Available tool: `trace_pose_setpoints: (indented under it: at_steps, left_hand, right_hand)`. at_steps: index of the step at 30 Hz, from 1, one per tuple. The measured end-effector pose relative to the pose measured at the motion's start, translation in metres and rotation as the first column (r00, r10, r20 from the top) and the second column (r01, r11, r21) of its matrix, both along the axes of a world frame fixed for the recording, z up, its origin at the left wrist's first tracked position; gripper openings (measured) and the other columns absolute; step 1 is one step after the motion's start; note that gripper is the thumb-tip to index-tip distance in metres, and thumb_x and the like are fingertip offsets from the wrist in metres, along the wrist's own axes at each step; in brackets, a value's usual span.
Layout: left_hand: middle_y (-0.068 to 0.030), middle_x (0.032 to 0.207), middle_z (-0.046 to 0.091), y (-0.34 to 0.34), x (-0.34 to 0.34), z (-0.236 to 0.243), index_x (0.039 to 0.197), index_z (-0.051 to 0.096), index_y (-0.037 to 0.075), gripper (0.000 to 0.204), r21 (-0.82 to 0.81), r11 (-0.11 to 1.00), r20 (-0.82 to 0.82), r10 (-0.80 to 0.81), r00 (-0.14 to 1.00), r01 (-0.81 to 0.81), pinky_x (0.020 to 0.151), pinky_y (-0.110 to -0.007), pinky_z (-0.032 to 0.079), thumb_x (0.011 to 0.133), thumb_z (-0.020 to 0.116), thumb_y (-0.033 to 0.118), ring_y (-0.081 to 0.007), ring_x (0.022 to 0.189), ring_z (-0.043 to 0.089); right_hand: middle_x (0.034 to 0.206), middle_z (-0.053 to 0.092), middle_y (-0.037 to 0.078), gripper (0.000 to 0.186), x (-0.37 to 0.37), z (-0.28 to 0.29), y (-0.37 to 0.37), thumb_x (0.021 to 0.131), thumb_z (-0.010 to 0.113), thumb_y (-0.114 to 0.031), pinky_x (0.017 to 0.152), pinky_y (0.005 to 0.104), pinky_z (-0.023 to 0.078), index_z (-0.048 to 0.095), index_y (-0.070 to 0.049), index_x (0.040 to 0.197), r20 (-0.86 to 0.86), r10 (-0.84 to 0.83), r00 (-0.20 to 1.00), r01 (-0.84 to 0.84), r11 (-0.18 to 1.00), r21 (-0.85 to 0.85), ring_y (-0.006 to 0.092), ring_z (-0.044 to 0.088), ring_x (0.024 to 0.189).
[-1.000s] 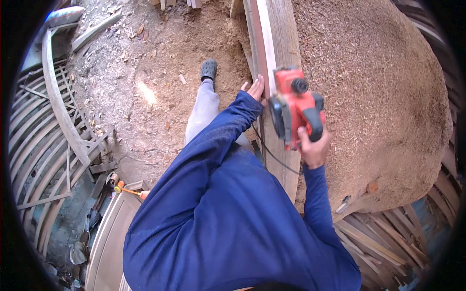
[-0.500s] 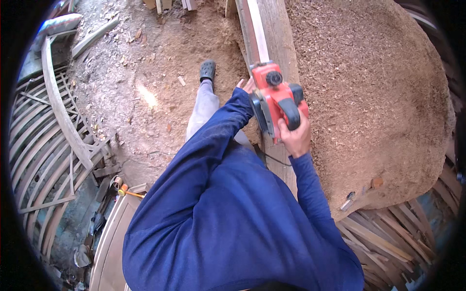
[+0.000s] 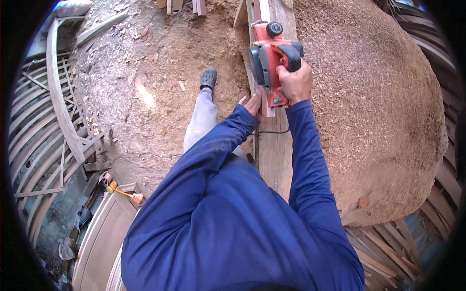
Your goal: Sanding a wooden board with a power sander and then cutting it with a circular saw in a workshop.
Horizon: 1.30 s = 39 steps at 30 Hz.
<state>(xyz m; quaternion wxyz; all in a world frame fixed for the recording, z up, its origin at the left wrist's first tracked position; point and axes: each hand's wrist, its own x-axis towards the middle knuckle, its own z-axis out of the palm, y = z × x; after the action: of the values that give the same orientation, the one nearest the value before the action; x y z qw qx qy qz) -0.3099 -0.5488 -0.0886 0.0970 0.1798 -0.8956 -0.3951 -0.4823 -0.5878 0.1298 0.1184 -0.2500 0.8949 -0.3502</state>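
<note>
My right hand [image 3: 296,83] is wrapped round the rear handle of a red and black electric planer [image 3: 273,58]. Beneath the planer runs a long, narrow wooden strip [image 3: 266,109], whose near end pokes out behind the tool. It lies along a thick wooden beam [image 3: 274,162]. Beside that near end is my left hand [image 3: 252,103], fingers stretched out against the strip's left side and thumb apart. The planer hides the middle of the strip. A dark power cord [image 3: 272,132] crosses the beam nearer to me.
Wood shavings [image 3: 369,106] heap up right of the beam. My shod foot [image 3: 208,77] stands on the littered ground to the left. Curved slatted frames [image 3: 43,145] fill the far left. An orange-headed hammer [image 3: 125,192] lies on a wooden panel [image 3: 107,233]; loose boards [image 3: 383,247] lie lower right.
The planer and my right hand have moved away from me along the strip. The strip's near end now shows, and my left hand sits beside it, slightly nearer to me.
</note>
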Motion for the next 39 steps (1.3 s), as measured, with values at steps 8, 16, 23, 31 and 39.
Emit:
trace_pose_setpoints:
  at_steps: [8,16,23,31,39]
  left_hand:
    - [-0.0193,0.152,0.034,-0.008,-0.001,0.014,0.148,0.027,0.002,0.09,0.094,0.995,0.091,-0.033,0.995,0.024,0.11,-0.05,0.028,0.073,0.066,0.029,-0.0225,0.138,0.04]
    - [-0.0201,0.15,0.036,-0.011,-0.001,0.02,0.149,0.024,0.0,0.088,0.075,0.997,0.04,-0.004,0.999,0.001,0.111,-0.05,0.026,0.077,0.065,0.03,-0.0225,0.137,0.041]
    - [-0.0161,0.151,0.037,-0.01,0.001,0.009,0.149,0.026,0.001,0.085,-0.046,0.999,0.021,-0.016,1.0,0.017,0.109,-0.048,0.029,0.079,0.065,0.028,-0.0204,0.136,0.044]
    - [-0.02,0.156,0.024,-0.009,0.003,0.012,0.149,0.02,0.0,0.101,0.1,0.995,0.119,-0.02,0.993,0.008,0.111,-0.054,0.024,0.072,0.074,0.038,-0.0312,0.142,0.029]
    - [-0.0309,0.155,0.007,0.003,-0.043,0.031,0.148,0.003,-0.008,0.134,0.171,0.965,0.071,0.187,0.98,-0.197,0.115,-0.057,0.014,0.058,0.08,0.054,-0.046,0.145,0.01]
  right_hand:
    - [0.078,0.069,0.019,0.025,-0.046,-0.009,-0.063,0.068,0.066,-0.022,0.077,0.0409,0.054,0.07,-0.003,0.084,-0.007,-0.008,1.0,0.008,1.0,-0.014,0.0346,0.069,0.078]
    - [0.08,0.07,0.019,0.026,-0.08,-0.021,-0.113,0.068,0.065,-0.025,0.077,0.0397,0.054,0.071,-0.005,0.083,-0.014,-0.005,1.0,0.005,1.0,0.005,0.0347,0.069,0.078]
    - [0.053,0.058,0.005,0.018,-0.118,-0.019,-0.171,0.07,0.067,-0.016,0.044,0.03,0.047,0.062,-0.001,0.061,0.136,-0.021,0.991,0.031,0.997,-0.074,0.0143,0.056,0.043]
    - [0.071,0.062,0.002,0.021,-0.111,0.019,-0.079,0.076,0.071,-0.012,0.05,0.0264,0.044,0.065,-0.002,0.094,0.138,0.051,0.989,-0.008,0.956,-0.293,0.0099,0.055,0.056]
    - [0.074,0.057,0.004,0.032,0.062,0.075,0.196,0.081,0.073,-0.015,0.044,0.0269,0.05,0.055,0.002,0.101,0.453,-0.41,0.791,0.473,0.881,-0.029,0.0112,0.056,0.05]
